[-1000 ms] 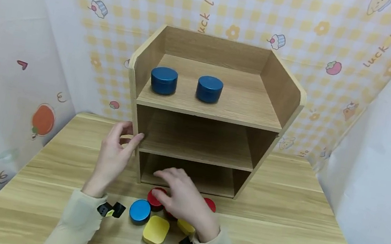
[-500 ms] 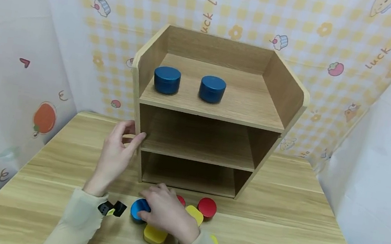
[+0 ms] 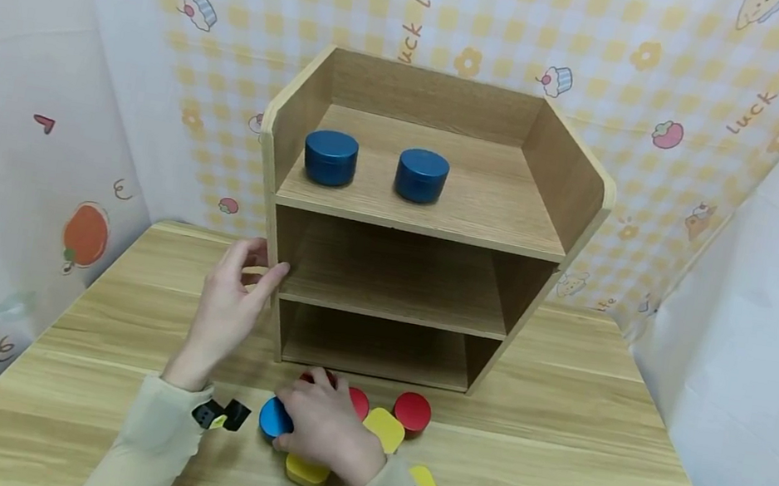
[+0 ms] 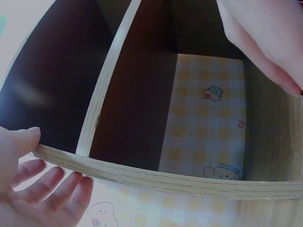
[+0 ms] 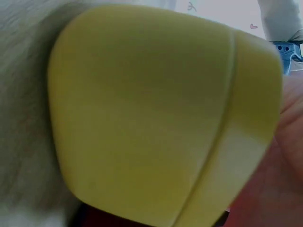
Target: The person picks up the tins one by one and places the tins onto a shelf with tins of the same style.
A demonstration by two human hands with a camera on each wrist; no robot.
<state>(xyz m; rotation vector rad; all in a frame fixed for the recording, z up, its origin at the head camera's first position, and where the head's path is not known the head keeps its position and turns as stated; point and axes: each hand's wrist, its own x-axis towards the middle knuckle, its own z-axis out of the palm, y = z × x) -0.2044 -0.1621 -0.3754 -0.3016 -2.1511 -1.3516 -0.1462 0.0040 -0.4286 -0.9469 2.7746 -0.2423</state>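
In the head view my left hand [image 3: 228, 311] grips the left side panel of a wooden shelf unit [image 3: 407, 225], thumb in front and fingers behind. The left wrist view shows that thumb and those fingers on either side of the panel edge [image 4: 142, 177]. My right hand [image 3: 327, 431] reaches over a group of tins on the table, its thumb and finger on the rim of a round blue tin [image 3: 274, 419]. Under its palm lies a yellow rounded-square tin [image 3: 305, 474], while a yellow tin [image 5: 142, 109] fills the right wrist view. A red tin [image 3: 309, 375] is partly hidden behind the fingers.
Two dark blue tins [image 3: 330, 158] stand on the top shelf, toward the left. Right of my right hand are red tins [image 3: 413, 412] and more yellow tins [image 3: 384, 430]. A patterned cloth [image 3: 217, 83] hangs behind the unit, with white cloth at both sides.
My right hand has come left and down from in front of the bottom shelf to the round blue tin, uncovering red and yellow tins. My left hand keeps its hold on the side panel.
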